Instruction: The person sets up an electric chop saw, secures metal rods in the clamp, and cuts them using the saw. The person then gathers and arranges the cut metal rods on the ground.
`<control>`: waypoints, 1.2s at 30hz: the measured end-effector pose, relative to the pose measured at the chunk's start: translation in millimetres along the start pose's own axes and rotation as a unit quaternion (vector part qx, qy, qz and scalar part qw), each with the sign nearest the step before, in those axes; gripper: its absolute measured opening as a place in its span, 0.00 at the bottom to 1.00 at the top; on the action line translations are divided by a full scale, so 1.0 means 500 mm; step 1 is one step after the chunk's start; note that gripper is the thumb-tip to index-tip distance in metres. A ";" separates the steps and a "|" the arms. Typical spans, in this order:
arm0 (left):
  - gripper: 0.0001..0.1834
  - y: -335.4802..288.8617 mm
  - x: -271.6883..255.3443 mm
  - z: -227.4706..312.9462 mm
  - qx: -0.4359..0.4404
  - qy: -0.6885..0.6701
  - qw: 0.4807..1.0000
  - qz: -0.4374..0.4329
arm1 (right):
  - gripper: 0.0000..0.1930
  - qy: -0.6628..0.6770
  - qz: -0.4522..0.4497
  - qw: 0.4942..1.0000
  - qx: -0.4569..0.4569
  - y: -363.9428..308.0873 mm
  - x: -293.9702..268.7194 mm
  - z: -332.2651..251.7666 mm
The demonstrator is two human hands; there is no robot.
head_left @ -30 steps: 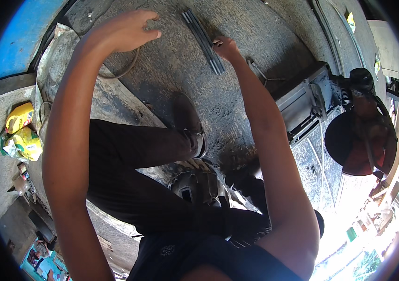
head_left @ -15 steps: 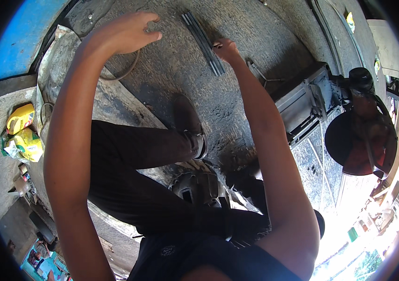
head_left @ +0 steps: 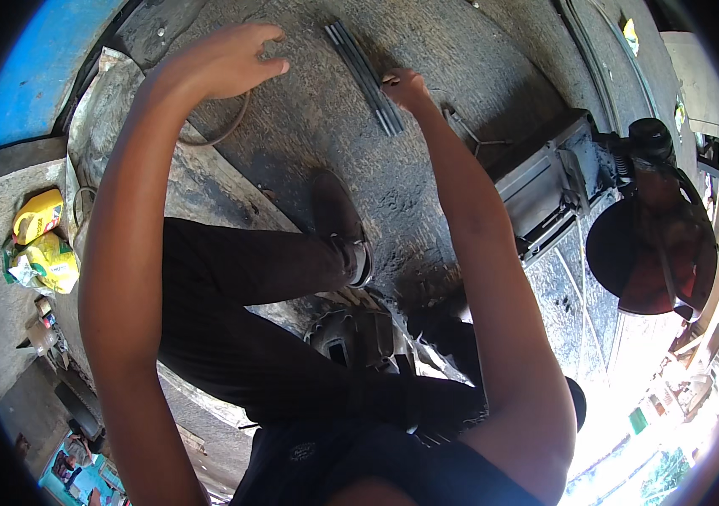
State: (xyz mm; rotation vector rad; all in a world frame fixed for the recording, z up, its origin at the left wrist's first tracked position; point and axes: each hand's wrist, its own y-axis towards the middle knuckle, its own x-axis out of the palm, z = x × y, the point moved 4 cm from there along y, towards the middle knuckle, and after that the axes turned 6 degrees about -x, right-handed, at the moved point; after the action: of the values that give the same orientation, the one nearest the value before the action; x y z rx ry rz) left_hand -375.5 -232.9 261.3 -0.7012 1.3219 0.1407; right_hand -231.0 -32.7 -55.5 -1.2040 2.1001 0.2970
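Several dark metal bars (head_left: 364, 80) lie side by side on the rough ground, slanting from far left to near right. My right hand (head_left: 407, 89) is closed just right of them, close to their middle. A small light-coloured tip shows at its fingers; what it belongs to is too small to name. To the left of the bars my left hand (head_left: 237, 63) hovers with thumb and fingers apart, holding nothing. Between my hands and my body, my shoe (head_left: 338, 211) rests on the ground.
At right stands a cut-off machine with a round dark guard (head_left: 650, 253) and a metal base (head_left: 545, 173). A thin metal T-shaped tool (head_left: 475, 139) lies beside the base. A hose (head_left: 229, 131) curves under my left wrist. Yellow packages (head_left: 43, 261) sit far left, near a blue panel (head_left: 39, 67).
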 end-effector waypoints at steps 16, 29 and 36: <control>0.30 -0.012 -0.015 0.055 0.061 0.028 0.998 0.022 | 0.14 0.139 0.214 0.965 -0.055 -0.214 -0.086 -0.185; 0.30 -0.074 -0.027 0.386 0.229 0.071 0.969 0.064 | 0.15 0.211 -0.056 0.947 0.235 -0.740 -0.044 -0.098; 0.29 -0.178 0.000 0.444 0.296 0.045 0.954 0.021 | 0.11 0.305 -0.186 0.823 0.442 -0.956 0.036 0.090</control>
State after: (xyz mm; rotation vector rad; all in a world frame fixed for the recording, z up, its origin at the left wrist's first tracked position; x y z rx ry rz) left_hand -147.2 -182.7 313.0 -0.1685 1.3730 -0.2526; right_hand 179.1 -282.3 -36.6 -1.1222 1.9867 -1.2661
